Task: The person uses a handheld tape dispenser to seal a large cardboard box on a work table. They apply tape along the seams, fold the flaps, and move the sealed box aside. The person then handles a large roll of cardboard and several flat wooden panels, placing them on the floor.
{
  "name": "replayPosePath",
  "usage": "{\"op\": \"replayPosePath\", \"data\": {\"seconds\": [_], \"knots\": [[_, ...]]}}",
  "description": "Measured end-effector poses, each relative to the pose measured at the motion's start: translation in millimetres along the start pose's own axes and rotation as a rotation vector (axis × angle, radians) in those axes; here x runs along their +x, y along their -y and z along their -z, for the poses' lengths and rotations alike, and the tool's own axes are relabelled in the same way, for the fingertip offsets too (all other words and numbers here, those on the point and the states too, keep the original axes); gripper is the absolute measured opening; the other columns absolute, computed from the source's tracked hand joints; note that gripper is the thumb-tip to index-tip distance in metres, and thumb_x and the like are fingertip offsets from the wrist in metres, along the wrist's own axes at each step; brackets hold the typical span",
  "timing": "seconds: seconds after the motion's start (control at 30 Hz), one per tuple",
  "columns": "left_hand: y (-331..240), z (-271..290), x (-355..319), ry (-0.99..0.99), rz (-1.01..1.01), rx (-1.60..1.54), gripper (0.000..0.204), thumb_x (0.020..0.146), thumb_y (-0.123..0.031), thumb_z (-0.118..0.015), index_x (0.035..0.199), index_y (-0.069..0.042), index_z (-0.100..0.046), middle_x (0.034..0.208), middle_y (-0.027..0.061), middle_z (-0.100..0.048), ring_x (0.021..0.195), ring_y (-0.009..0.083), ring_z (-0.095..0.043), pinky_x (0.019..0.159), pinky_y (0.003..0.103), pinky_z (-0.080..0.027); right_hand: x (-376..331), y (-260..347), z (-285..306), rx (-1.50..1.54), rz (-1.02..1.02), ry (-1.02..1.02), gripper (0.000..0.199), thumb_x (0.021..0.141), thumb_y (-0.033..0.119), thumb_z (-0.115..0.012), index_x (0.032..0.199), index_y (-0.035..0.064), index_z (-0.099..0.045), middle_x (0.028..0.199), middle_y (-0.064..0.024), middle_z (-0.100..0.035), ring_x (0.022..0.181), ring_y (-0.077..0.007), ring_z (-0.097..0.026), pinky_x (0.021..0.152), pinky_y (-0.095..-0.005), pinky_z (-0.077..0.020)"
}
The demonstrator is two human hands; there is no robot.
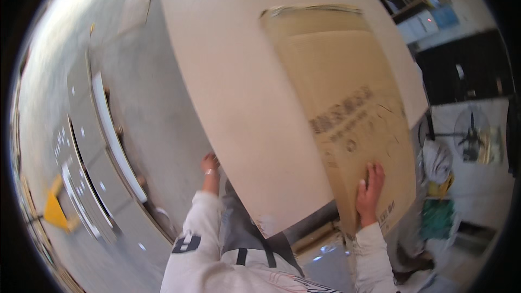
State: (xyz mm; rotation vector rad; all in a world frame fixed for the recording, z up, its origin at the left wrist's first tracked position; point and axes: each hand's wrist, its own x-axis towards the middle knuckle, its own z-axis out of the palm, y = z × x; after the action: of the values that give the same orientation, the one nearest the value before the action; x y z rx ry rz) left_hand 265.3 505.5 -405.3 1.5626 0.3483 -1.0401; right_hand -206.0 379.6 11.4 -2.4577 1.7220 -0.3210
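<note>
At the far left, a long grey metal structure [89, 146] curves along the picture's rim; its form is bent by the lens and its kind cannot be determined. A yellow object [54, 209] lies beside it near the lower left, too small to identify. The left hand [210, 164] is raised at the left edge of a large pale board [239, 97]; the fingers curl around that edge and pass behind it, so only the back of the hand and the wrist show, and the grip is clamped on the board's edge. The left forearm, in a white sleeve, rises straight from the lower edge of the picture. The board fills the centre, tilts up and away from the person, and its top is cut off by the frame; its near lower corner hangs just above the person's torso. A flattened brown cardboard sheet [347, 114] lies against the board's right half, its printing blurred. The right hand [370, 191] presses flat on the lower part of the cardboard, fingers together and extended upward, palm against the surface; it is not closed around anything. At the far right, a fan [471, 133], white cloth [437, 160] and a green item [437, 218] stand on the floor, partly hidden behind the cardboard.
</note>
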Motion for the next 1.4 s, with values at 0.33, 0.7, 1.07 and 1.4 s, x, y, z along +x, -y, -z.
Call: {"op": "replayPosePath", "data": {"seconds": [0.33, 0.7, 1.07, 1.4], "knots": [[-178, -12, -301, 0.11, -0.888, 0.443, 0.016, 0.094, -0.002, -0.05, 0.104, -0.001, -0.062, 0.088, 0.0057, -0.062, 0.068, 0.0116, -0.055, 0.059, 0.026, -0.048, -202, -97, 19, 0.672, -1.043, -0.535, 0.093, 0.078, 0.016, -0.082, 0.152, 0.0057, -0.027, 0.144, -0.0229, -0.046, 0.132, -0.0318, -0.047, 0.11, -0.0445, -0.0382], [42, -182, -493, 0.885, 0.196, 0.434, 0.063, 0.095, -0.051, -0.065, 0.139, -0.009, -0.05, 0.128, 0.0139, -0.062, 0.119, 0.034, -0.059, 0.1, 0.055, -0.049, -219, -131, -40, 1.797, -0.816, -0.7, 0.086, 0.077, 0.012, -0.084, 0.144, 0.0042, -0.031, 0.131, -0.017, -0.053, 0.116, -0.0277, -0.059, 0.095, -0.0438, -0.052], [72, -112, -516, 1.015, 0.194, 0.325, 0.064, 0.094, -0.048, -0.065, 0.143, -0.011, -0.047, 0.139, 0.0103, -0.058, 0.127, 0.0327, -0.056, 0.108, 0.054, -0.046, -333, -62, -8, 1.823, -0.858, -0.747, 0.091, 0.076, 0.012, -0.085, 0.148, 0.0073, -0.029, 0.136, -0.0135, -0.05, 0.124, -0.0288, -0.054, 0.102, -0.0439, -0.048], [-86, -120, -465, 1.184, -0.579, 1.346, 0.021, 0.099, -0.019, -0.061, 0.103, 0.0, -0.066, 0.087, 0.0093, -0.072, 0.067, 0.02, -0.067, 0.056, 0.032, -0.054, -438, -157, 21, 2.075, -1.215, -0.757, 0.055, 0.105, 0.046, -0.043, 0.142, 0.0059, -0.053, 0.139, -0.0102, -0.059, 0.126, -0.0266, -0.056, 0.106, -0.0402, -0.0439]]}}
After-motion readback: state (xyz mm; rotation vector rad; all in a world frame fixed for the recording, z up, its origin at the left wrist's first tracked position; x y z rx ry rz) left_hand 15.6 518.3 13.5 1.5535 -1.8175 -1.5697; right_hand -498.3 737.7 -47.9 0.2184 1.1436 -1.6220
